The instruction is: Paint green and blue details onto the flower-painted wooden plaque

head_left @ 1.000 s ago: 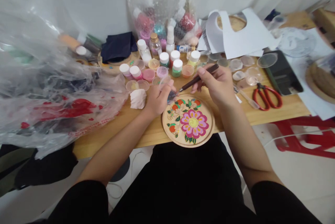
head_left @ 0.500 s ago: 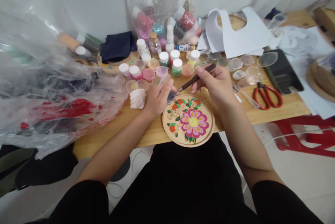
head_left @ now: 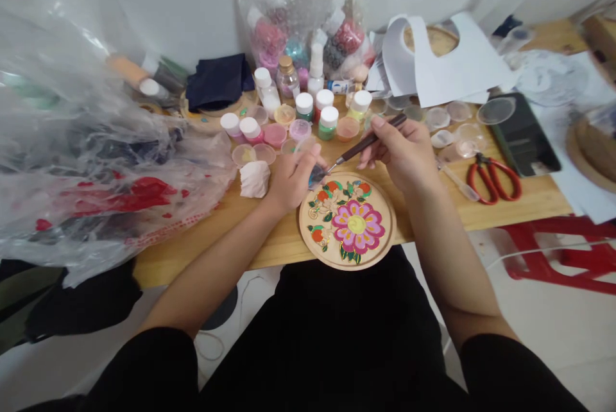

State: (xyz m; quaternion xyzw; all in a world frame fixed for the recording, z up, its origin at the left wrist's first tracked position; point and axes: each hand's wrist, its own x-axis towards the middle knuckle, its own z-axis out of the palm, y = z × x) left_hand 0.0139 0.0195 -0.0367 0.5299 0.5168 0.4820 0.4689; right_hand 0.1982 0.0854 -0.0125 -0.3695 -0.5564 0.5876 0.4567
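Observation:
My left hand [head_left: 294,180] is closed around a small clear cup [head_left: 317,174] with something dark blue in it, tilted above the plate's upper left rim. Between the fingers of my right hand [head_left: 402,149] is a dark-handled tool with a thin metal tip [head_left: 366,142]; its tip reaches the cup's mouth. Below both hands lies a round wooden plate [head_left: 308,242], bearing a pink flower, orange fruits and green leaves outlined in gold. A crumpled white tissue [head_left: 255,180] rests left of my left hand.
Paint jars [head_left: 328,123] and small open cups [head_left: 275,136] crowd the area behind my hands. To the right are red-handled pliers [head_left: 494,179] and a phone [head_left: 527,136]. A large plastic bag [head_left: 110,174] covers the left side. Cut white paper [head_left: 443,72] leans at the back.
The view has shifted slightly. Both hands keep their grips on the cup and the tool, with the tool's tip still at the cup.

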